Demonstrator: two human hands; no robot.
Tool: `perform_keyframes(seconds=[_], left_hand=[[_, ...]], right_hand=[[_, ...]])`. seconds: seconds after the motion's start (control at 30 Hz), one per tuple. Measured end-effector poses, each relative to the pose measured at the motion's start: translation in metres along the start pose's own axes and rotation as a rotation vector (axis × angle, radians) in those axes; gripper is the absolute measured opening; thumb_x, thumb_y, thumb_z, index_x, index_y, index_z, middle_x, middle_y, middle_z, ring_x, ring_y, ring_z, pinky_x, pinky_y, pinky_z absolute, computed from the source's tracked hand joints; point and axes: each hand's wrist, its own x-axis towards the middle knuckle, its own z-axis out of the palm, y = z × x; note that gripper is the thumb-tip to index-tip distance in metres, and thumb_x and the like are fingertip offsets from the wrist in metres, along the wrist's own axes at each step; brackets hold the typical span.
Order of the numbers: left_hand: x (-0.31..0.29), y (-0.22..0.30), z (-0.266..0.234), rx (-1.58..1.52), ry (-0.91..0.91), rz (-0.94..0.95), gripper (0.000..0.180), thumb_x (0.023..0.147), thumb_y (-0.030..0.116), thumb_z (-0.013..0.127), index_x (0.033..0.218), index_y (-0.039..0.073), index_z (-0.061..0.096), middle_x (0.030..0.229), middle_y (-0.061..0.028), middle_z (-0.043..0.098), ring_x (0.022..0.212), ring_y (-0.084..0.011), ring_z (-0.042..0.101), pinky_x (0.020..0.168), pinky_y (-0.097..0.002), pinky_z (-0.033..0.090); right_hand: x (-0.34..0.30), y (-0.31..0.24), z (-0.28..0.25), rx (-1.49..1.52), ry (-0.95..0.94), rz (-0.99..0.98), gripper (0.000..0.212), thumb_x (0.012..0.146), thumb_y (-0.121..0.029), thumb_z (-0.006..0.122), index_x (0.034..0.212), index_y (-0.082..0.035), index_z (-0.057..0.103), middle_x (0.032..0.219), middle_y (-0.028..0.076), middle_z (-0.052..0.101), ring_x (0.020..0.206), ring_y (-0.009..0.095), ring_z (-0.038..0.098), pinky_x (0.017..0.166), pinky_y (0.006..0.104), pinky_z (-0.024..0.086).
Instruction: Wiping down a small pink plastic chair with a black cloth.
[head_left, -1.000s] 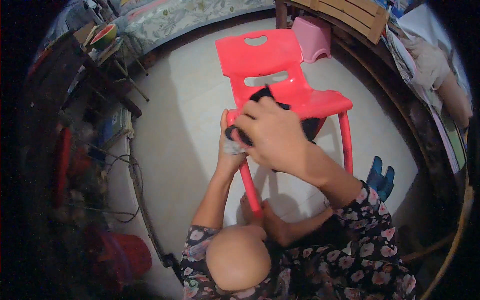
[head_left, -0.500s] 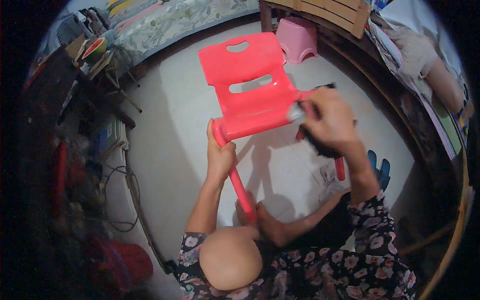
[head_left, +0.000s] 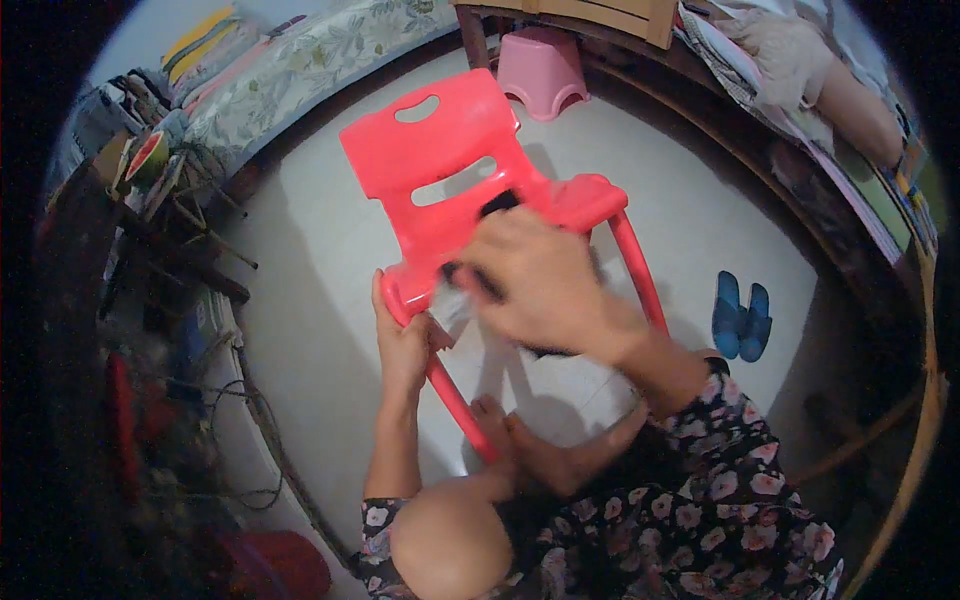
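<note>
Red chair [head_left: 435, 225]: gripped by left hand [head_left: 402, 343] with curled fingers, overlapped by right hand [head_left: 538, 280] with fingers bunched around dark cloth [head_left: 499, 203].

Watching remotely, I took it for a lived-in home: a bed with a leaf-patterned cover [head_left: 325, 75] stood at the far side with folded cloths [head_left: 200, 48] stacked on it, a cut watermelon [head_left: 148, 159] sat at left, and blue slippers [head_left: 732, 322] and a pink plastic stool [head_left: 543, 75] stood on the pale floor [head_left: 320, 230].
</note>
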Motion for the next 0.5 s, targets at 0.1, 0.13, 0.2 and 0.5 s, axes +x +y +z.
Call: perform_keyframes(seconds=[0.1,0.13,0.2,0.5], left_hand=[[-0.001,0.002,0.001,-0.023,0.020,0.001,0.078,0.078,-0.003,0.047,0.147,0.010,0.011,0.083,-0.0061,0.054,0.053,-0.0112,0.048,0.043,-0.0234,0.043],[-0.003,0.004,-0.005,-0.016,0.035,0.001,0.078,0.078,-0.003,0.047,0.147,0.010,0.011,0.083,-0.0061,0.054,0.053,-0.0112,0.048,0.043,-0.0234,0.043],[-0.005,0.006,-0.005,0.008,0.040,-0.014,0.079,0.077,-0.005,0.042,0.147,0.010,0.010,0.085,-0.0069,0.053,0.054,-0.0112,0.049,0.044,-0.0231,0.044],[0.001,0.004,0.002,0.014,0.006,0.026,0.078,0.077,-0.007,0.038,0.145,0.007,0.002,0.078,-0.0117,0.056,0.047,-0.0187,0.054,0.042,-0.0297,0.050]], right_hand=[[-0.010,0.050,-0.042,-0.092,-0.018,0.218,0.020,0.074,-0.028,0.064,0.080,-0.009,0.064,0.087,0.010,0.061,0.088,0.031,0.057,0.074,0.0427,0.048],[-0.011,0.063,-0.050,-0.131,-0.056,0.285,0.020,0.075,-0.027,0.063,0.079,-0.008,0.064,0.087,0.012,0.061,0.088,0.032,0.057,0.074,0.0439,0.048],[-0.007,0.075,-0.061,-0.188,-0.095,0.359,0.020,0.075,-0.026,0.062,0.079,-0.007,0.064,0.087,0.013,0.061,0.088,0.033,0.057,0.074,0.0451,0.047],[0.003,0.035,-0.027,-0.173,-0.052,0.176,0.013,0.070,-0.017,0.065,0.079,-0.009,0.064,0.083,0.009,0.061,0.087,0.030,0.057,0.072,0.0423,0.047]])
